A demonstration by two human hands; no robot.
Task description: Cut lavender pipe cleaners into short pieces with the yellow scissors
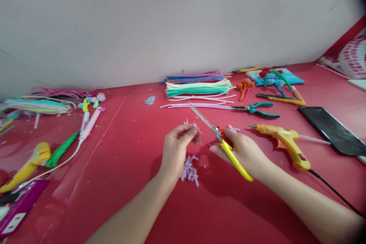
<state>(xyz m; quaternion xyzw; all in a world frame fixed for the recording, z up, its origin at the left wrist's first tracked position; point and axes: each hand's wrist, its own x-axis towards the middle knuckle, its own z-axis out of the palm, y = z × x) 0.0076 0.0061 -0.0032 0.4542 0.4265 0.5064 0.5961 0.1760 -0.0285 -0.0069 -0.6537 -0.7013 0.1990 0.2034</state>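
Observation:
My right hand [246,148] is wrapped around a pair of scissors [235,160] with yellow handles, the blades pointing up and to the left. To its left, my left hand [180,139] is closed in a pinch on a small lilac piece of pipe cleaner [195,125], of which only the tip shows above the fingers. The blades are apart from this piece. Beside my left wrist lies a loose heap of short lilac pipe cleaner pieces [189,170]. A few more lilac pieces [233,128] lie just behind my right hand.
Bundles of pipe cleaners [197,88] lie at the wall, with pliers [254,109] in front. To the right are a yellow glue gun [281,137] and a black phone [331,129]. On the left lie a pink glue pen [90,124], a green tool [63,150] and a purple power strip [24,206].

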